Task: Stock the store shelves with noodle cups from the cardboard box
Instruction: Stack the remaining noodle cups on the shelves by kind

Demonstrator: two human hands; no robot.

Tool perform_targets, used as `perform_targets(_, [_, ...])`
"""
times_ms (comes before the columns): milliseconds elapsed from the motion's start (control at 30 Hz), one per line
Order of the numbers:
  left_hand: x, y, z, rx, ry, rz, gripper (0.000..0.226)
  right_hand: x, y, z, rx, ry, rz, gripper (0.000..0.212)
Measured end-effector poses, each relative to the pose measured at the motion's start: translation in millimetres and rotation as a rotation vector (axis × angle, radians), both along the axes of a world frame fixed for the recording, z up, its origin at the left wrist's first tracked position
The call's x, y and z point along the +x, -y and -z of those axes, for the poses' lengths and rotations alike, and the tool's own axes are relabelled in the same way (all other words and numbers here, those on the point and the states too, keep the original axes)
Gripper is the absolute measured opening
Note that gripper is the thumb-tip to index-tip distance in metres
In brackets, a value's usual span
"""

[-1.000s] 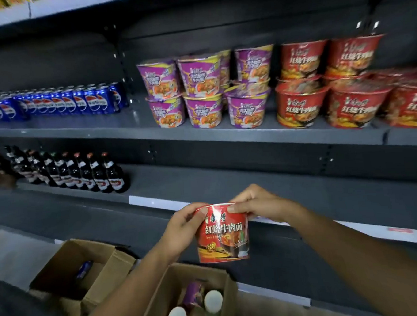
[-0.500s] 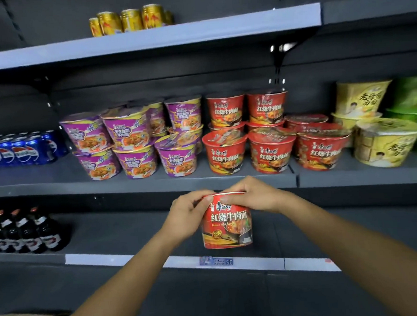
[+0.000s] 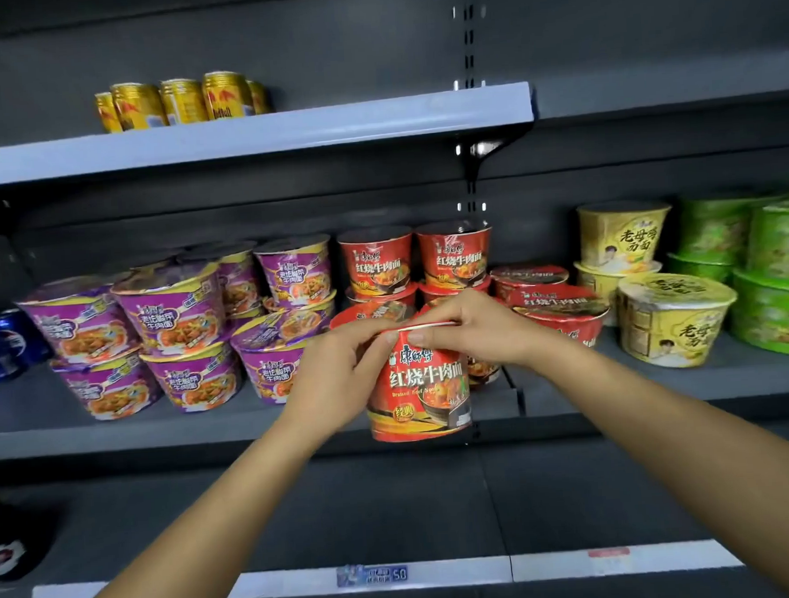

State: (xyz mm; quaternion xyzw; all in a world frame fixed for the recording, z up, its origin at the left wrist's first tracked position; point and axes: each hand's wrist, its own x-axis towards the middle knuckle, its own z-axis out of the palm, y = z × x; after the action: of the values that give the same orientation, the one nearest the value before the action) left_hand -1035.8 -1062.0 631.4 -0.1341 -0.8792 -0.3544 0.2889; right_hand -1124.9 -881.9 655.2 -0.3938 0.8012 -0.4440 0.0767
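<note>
Now, with the left hand (image 3: 341,371) and right hand (image 3: 473,326) both curled round the rim of the red noodle cup (image 3: 419,389), held upright before the middle shelf (image 3: 206,426), it wants setting down level among the matching red cups (image 3: 454,256), label outward.
</note>
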Motion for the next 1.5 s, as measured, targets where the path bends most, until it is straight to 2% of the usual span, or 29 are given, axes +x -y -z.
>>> perform_targets(333, [-37,10,-44,-0.036,-0.186,0.019,0.023,-6,4,-44,-0.091,-0.188,0.105,0.027])
perform_targets(500, [-51,-2,-52,-0.018,-0.246,0.073,0.020,-12,-11,-47,-0.159,-0.184,0.150,0.024])
perform_targets(1100, [-138,-86,-71,-0.010,-0.284,0.091,0.017,-82,-97,-74,-0.005,-0.297,0.244,0.026])
perform_targets(1500, [-203,-144,-54,-0.048,-0.273,0.127,0.018,-138,-159,-61,0.101,-0.347,0.272,0.033])
